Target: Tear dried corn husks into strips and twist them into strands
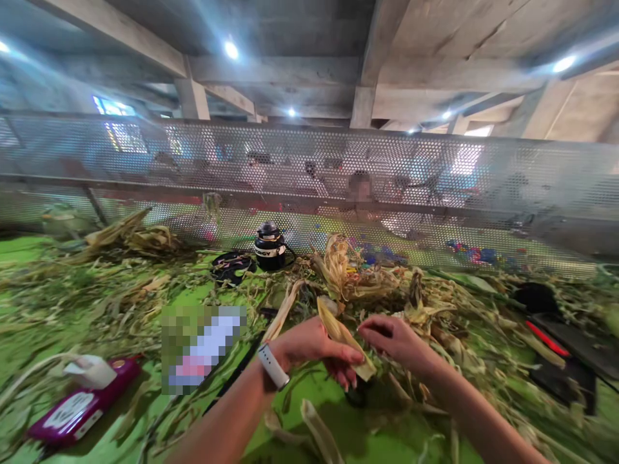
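Observation:
My left hand (329, 351), with a white watch band at its wrist, is wrapped round a pale yellow-green corn husk (341, 332). The husk slants from upper left to lower right across my palm. Just right of it is my right hand (389, 338), its thumb and fingertips pinched together near the husk; whatever lies between them is too small to make out. Beneath both hands is a green table (290, 419) strewn with dried husks and leaves. A bunch of dry husks (337, 267) stands beyond my hands.
A purple power strip (84, 403) with a white plug lies at the left. Further back stand a black jar (269, 248) and a black coil (232, 265). A dark object with a red stripe (549, 338) sits at the right. People show behind the perforated metal screen (309, 151).

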Demonstrator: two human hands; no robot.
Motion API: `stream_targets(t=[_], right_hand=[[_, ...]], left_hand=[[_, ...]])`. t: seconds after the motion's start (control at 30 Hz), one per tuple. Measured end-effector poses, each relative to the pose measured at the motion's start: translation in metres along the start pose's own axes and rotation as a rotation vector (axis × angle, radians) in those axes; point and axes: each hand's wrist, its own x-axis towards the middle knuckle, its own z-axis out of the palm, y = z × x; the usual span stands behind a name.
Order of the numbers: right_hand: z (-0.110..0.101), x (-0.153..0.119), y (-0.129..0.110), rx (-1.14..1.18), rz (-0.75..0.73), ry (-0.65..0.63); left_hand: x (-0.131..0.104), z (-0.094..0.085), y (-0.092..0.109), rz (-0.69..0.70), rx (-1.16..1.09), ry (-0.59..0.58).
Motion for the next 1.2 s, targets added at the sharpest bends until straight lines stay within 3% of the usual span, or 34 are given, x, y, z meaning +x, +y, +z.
stream_targets(t=[0.07, 0.17, 0.3, 0.37, 0.53, 0.63, 0.8, 1.03, 1.2], right_hand=[[-0.004, -0.003, -0.007, 0.158, 0.006, -0.073], [0.000, -0.010, -0.013, 0.261, 0.039, -0.173], [0.011, -0.011, -0.017, 0.382, 0.061, -0.091], [0.015, -0.010, -0.018, 0.398, 0.038, -0.011], [0.011, -0.012, -0.021, 0.231, -0.072, 0.142], [0.003, -0.016, -0.023, -0.017, -0.298, 0.233], [-0.003, -0.014, -0.021, -0.174, -0.600, 0.203], [0.002, -0.007, -0.011, -0.107, -0.620, 0.316], [0.003, -0.005, -0.007, -0.082, -0.553, 0.351]], left_hand=[[0.003, 0.001, -0.004, -0.030, 0.013, -0.012], [0.008, -0.001, -0.007, 0.014, -0.005, 0.078], [0.016, -0.003, -0.008, 0.118, -0.131, 0.287], [0.018, -0.002, -0.008, 0.161, -0.180, 0.337], [0.014, 0.002, -0.003, 0.186, -0.139, 0.340], [0.010, 0.000, -0.001, 0.165, -0.148, 0.330], [0.008, 0.001, 0.001, 0.125, -0.196, 0.275], [0.009, 0.007, -0.001, 0.104, -0.182, 0.270], [0.009, 0.009, 0.000, 0.142, -0.074, 0.297]])
